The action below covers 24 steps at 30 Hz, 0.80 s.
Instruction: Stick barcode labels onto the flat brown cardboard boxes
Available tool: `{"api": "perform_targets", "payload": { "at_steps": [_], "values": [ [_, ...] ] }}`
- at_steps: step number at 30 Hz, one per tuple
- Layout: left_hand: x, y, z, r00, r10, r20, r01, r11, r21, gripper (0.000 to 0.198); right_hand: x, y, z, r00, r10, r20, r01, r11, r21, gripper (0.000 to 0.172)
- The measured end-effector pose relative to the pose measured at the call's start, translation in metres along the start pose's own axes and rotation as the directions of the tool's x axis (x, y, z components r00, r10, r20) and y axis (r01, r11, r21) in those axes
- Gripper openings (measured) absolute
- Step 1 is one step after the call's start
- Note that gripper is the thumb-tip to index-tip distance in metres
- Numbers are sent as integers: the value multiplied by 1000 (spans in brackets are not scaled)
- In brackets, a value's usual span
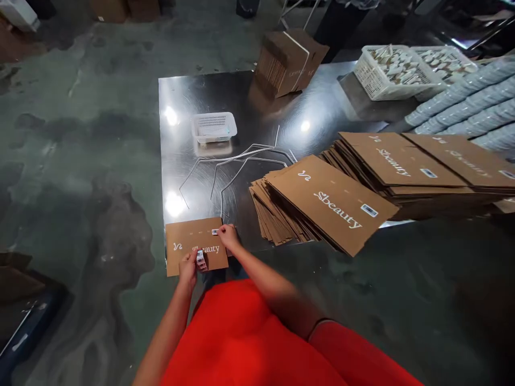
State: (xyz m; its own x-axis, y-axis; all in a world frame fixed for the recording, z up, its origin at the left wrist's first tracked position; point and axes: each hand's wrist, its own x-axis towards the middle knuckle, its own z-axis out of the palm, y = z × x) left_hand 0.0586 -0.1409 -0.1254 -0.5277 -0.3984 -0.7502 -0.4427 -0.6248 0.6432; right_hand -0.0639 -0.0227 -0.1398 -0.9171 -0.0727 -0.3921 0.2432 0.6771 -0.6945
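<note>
A flat brown cardboard box (181, 260) with white "beauty" lettering lies at the near left corner of the metal table. My left hand (188, 269) is closed on a strip of labels (201, 260), held over the lower middle of that box. With its fingers pinched, my right hand (228, 236) is at the box's upper right corner. Its fingertips touch the edge of a small white-and-dark label (214, 232) that lies against the cardboard there.
Flat boxes (330, 198), labelled on top, are piled to the right, with more stacks (398, 161) beyond. Loose white straps (241, 156) and a small white basket (214, 127) lie on the metal table (177, 145). A strapped bundle (287, 61) and filled baskets (386, 86) stand farther back.
</note>
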Motion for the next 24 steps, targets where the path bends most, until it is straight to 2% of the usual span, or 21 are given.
{"api": "perform_targets", "payload": {
  "at_steps": [9,19,24],
  "values": [
    [8,-7,-2,999,-29,17,30,997,-70,55,1,4,7,1000,14,-8,-14,993,-116,11],
    [8,-7,0,999,-44,10,44,997,-56,57,-10,-10,5,1000,8,-17,-12,972,-235,10],
    [5,-4,1,999,-42,3,42,998,-43,60,-4,-12,2,999,6,37,6,954,-298,17]
  ]
}}
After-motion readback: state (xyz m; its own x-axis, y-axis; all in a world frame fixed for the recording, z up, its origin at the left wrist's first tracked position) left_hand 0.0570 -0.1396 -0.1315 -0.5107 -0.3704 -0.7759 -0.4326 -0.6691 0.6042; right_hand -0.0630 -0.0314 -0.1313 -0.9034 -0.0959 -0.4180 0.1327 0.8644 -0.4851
